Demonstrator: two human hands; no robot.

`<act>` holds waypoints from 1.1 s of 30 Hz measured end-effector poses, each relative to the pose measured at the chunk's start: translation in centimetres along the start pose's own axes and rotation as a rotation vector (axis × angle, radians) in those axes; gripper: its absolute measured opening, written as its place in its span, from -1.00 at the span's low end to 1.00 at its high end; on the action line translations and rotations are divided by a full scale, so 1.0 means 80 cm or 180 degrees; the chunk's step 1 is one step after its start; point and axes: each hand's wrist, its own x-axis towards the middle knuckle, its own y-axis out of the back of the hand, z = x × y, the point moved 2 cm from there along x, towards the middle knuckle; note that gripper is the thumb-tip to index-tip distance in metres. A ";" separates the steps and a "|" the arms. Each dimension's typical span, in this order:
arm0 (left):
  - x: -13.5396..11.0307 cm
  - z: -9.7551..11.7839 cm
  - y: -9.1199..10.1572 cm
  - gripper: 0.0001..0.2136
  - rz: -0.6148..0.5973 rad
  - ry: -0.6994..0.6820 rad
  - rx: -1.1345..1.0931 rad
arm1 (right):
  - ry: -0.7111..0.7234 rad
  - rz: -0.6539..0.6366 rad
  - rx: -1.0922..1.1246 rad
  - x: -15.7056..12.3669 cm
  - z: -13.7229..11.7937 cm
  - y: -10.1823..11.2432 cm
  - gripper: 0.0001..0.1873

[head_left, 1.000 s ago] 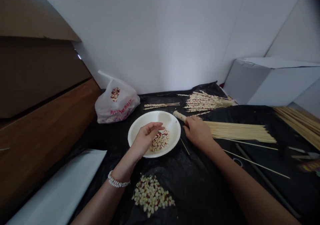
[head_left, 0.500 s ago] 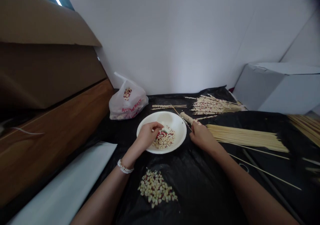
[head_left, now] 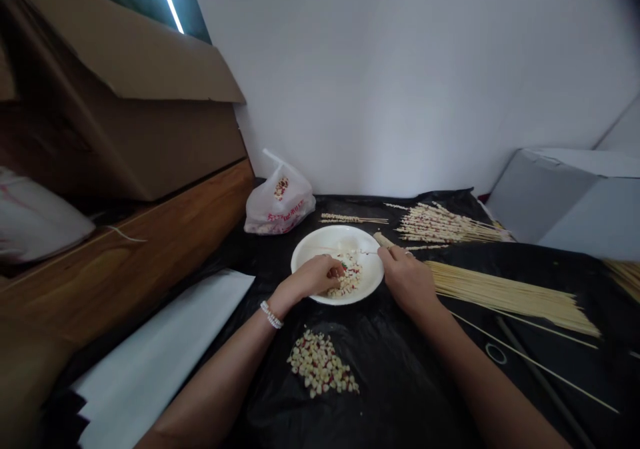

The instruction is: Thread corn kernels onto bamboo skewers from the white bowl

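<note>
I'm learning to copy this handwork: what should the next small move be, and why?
Probably lift one of the loose kernels with the left hand toward the tip of the thin stick: that hand is down at the kernels in the bowl, the right hand holds the stick over it, and kernel-covered sticks lie beyond.

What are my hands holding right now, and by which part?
Right hand holds a thin stick, apparently near one end. Left hand is at kernels in the bowl; whether it holds any can't be told.
</note>
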 end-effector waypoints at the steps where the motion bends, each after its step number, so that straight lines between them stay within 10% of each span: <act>1: 0.000 0.000 0.000 -0.88 -0.0017 0.0014 -0.0029 | 0.0029 0.0004 -0.0025 0.000 0.000 -0.001 -0.76; 18: 0.006 0.005 0.007 -0.93 0.0822 0.0094 -0.0312 | -0.0155 -0.0186 0.0025 0.003 -0.001 -0.021 -0.70; 33: 0.003 0.007 0.006 -0.79 0.0742 0.0048 -0.0526 | -0.0193 -0.0196 0.0071 0.001 0.002 -0.024 -0.66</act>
